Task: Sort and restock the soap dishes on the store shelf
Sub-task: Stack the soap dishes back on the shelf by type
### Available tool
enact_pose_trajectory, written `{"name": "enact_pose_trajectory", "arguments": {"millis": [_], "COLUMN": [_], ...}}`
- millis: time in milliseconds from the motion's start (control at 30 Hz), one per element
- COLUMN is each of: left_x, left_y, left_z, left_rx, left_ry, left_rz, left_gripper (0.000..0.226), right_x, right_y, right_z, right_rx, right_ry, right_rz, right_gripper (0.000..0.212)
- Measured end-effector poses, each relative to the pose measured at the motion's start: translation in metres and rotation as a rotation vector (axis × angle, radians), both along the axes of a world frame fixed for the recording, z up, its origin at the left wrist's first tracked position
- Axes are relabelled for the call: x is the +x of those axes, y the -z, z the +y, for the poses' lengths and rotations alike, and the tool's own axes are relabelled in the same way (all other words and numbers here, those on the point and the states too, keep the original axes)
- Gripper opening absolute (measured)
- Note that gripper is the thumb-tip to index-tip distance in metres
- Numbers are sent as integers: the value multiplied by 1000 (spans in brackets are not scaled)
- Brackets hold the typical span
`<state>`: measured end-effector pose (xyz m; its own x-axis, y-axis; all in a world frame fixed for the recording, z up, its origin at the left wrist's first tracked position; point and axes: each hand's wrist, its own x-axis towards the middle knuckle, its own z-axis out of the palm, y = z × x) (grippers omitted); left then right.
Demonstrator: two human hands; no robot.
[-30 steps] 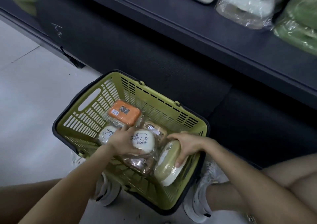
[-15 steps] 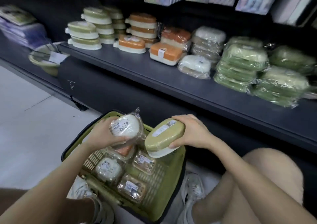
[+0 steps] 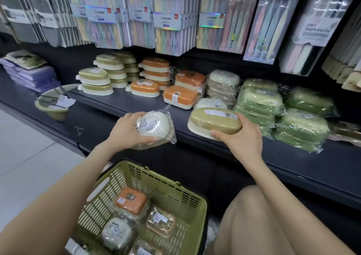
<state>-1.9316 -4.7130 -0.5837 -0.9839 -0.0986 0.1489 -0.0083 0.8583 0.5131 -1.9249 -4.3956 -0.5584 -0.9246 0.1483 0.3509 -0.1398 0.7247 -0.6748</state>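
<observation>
My left hand (image 3: 125,130) grips a white round soap dish (image 3: 154,126) wrapped in clear plastic, with a cartoon face on its lid, held in front of the dark shelf (image 3: 136,106). My right hand (image 3: 241,137) grips an olive-green soap dish (image 3: 214,121) with a cream base, at the shelf's front edge. Below, the green basket (image 3: 197,202) holds an orange soap dish (image 3: 130,200), a white round one (image 3: 116,232) and a brown wrapped one (image 3: 160,221).
On the shelf stand stacks of olive soap dishes (image 3: 95,80), orange ones (image 3: 156,71), white wrapped ones (image 3: 222,82) and green wrapped ones (image 3: 259,100). Toothbrush packs (image 3: 170,16) hang above. A green bowl (image 3: 52,106) sits at the left. My knee (image 3: 263,221) is at lower right.
Both hands lifted their soap dishes out of the basket and up to shelf height. The view tilted up from the basket to the shelf.
</observation>
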Motion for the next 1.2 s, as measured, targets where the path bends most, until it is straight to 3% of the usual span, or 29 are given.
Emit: {"name": "enact_pose_trajectory", "arguments": {"millis": [167,300,433,533,700,800,1000,1200], "left_x": [-53,-89,-114,-120,-112,-111,-109,-105], "left_y": [-14,-14,-9,-7,-17,-24,-22,5], "left_z": [8,12,15,9,-27,-51,-102,-156], "left_rx": [-93,-174,-224,-66,494,641,636,538], "left_ry": [44,78,200,203,76,17,-41,-225], "left_rz": [-50,-102,-203,-186,-34,12,28,-8], "left_gripper": [119,108,129,124,76,75,58,67], "right_x": [-37,-67,-92,-106,-126,-140,-174,-215], "right_y": [-3,-3,-3,-6,-12,-17,-22,3], "right_z": [-13,-22,-36,-52,-92,-129,-218,-291], "right_rx": [4,26,-5,-55,-42,11,119,196], "right_ry": [28,50,40,-14,-144,-257,-601,-805], "right_rz": [5,-7,-18,-16,-6,-15,-135,-275], "right_gripper": [97,95,93,90,88,92,95,100]}}
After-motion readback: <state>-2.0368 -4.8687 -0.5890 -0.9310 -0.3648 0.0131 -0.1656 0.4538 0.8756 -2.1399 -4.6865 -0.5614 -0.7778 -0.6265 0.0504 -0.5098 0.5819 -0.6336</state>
